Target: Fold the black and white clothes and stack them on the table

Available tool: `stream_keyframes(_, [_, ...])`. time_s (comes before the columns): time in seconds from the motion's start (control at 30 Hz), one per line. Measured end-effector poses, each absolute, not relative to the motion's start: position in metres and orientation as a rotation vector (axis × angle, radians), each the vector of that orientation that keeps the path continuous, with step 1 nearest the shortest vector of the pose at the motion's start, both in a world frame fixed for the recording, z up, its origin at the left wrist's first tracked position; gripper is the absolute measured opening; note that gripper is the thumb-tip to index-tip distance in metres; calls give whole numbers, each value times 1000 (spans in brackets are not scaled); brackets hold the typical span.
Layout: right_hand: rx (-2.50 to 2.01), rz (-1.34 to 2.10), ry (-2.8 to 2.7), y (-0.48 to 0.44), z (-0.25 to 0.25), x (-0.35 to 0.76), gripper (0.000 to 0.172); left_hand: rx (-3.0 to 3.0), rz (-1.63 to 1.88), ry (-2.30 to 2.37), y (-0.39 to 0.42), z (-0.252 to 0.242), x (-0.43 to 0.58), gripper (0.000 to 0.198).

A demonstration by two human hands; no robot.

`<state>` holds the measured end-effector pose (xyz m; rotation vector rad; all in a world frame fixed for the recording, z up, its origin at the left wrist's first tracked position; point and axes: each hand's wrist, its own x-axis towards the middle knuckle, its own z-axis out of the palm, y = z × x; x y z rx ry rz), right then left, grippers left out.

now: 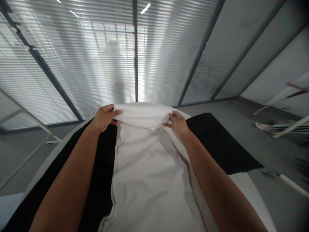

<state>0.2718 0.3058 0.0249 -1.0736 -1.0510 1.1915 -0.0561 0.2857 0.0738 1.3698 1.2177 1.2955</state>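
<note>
A long white cloth [149, 167], wrinkled along its length, stretches away from me over a black cloth [103, 161]. My left hand [106, 119] pinches the far left corner between thumb and fingers. At the far right corner, my right hand [177, 122] grips the same cloth in a similar pinch. Between the two hands the far end is lifted a little and folded over into a band. Loose layered edges show down the cloth's left side. Its near end runs out of the bottom of the view.
Under the cloths is a white rounded board or table [251, 193]. Another black piece [222, 145] lies to the right. Glass panels with blinds [164, 58] stand ahead. White metal legs [29, 116] rise at left; striped footwear or fabric [285, 128] lies on the floor at right.
</note>
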Motion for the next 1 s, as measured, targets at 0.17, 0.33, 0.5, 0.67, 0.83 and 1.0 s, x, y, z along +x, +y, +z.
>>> stream_keyframes(0.17, [-943,1314,-980,303,26,270,17,1247,1262,1182,286,79,-57,38])
stream_keyframes(0.33, [-978,1270,-958,305,21,272,11,1241,1250,1008,279,84,-55,36])
stream_keyframes(0.5, [-1099,1234,-997,304,22,276,12,1453,1024,991,268,95,-59,30])
stream_keyframes(0.67, [-1223,1278,-1065,305,28,283,19,1608,780,971,260,108,-61,14])
stream_keyframes(0.83, [-1496,1412,-1103,307,25,281,26,1490,527,979,261,104,-61,19])
stream_keyframes(1.0, [-1797,1174,-1217,308,21,273,14,1454,397,1434,272,86,-61,32])
